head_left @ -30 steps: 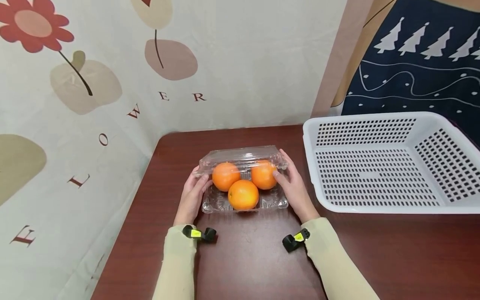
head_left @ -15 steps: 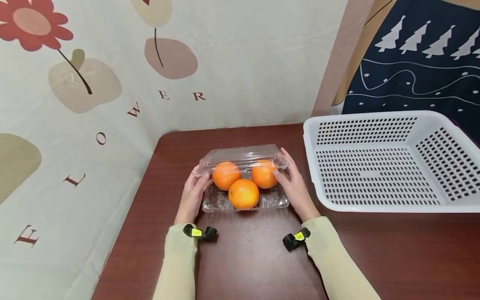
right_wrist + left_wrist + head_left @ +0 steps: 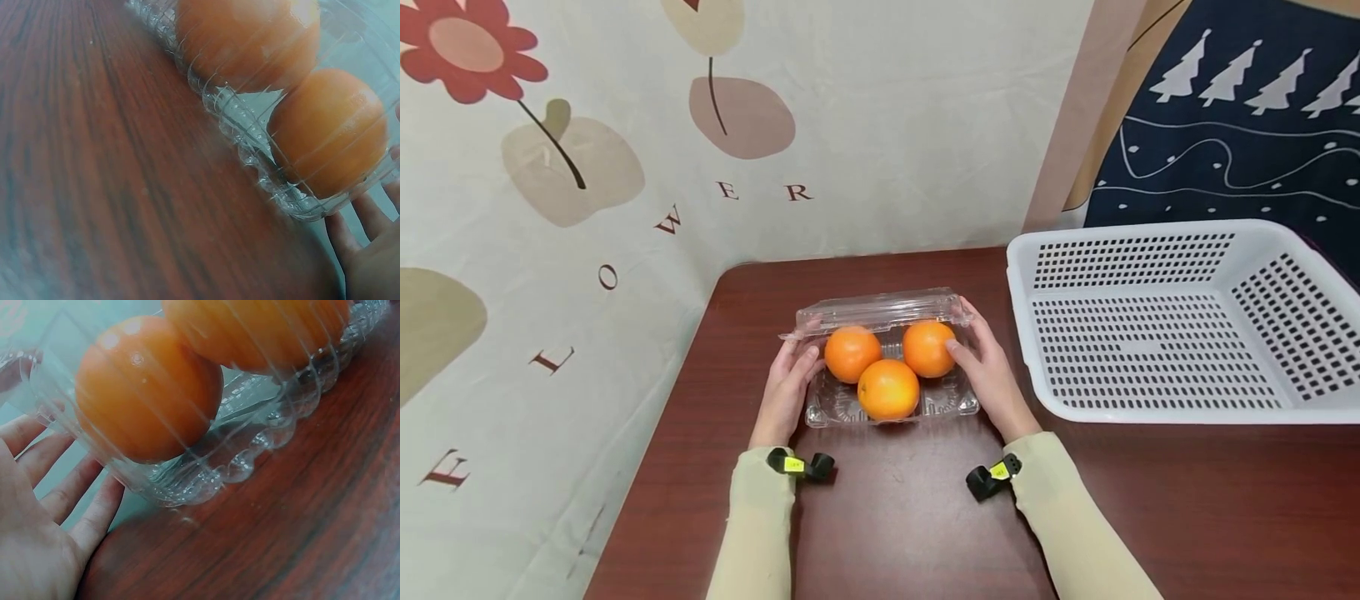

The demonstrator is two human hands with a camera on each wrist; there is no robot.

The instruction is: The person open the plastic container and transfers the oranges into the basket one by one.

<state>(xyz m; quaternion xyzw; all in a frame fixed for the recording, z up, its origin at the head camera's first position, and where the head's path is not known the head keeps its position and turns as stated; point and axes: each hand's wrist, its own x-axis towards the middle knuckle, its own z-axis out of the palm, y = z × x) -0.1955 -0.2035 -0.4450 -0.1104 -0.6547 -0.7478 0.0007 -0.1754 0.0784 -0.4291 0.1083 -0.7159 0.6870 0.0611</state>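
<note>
A clear plastic clamshell container (image 3: 842,408) sits on the table with its hinged lid (image 3: 880,310) raised at the back. Inside are three oranges: a front orange (image 3: 888,390), a back left orange (image 3: 852,354) and a back right orange (image 3: 928,348). My left hand (image 3: 785,387) holds the container's left side, thumb toward the inside, fingers behind the lid edge. On the opposite side, my right hand (image 3: 988,375) grips it, thumb over the rim beside the back right orange. The left wrist view shows spread left fingers (image 3: 69,487) against the ribbed plastic wall.
A white perforated plastic basket (image 3: 1030,367) stands on the right of the dark red wooden table (image 3: 895,517). A printed cloth (image 3: 895,125) hangs behind the table's back and left edges. Each wrist carries a small black camera.
The lid tips further back and its front edge sits higher, leaving the two back oranges less covered. Both hands and the oranges keep nearly the same places.
</note>
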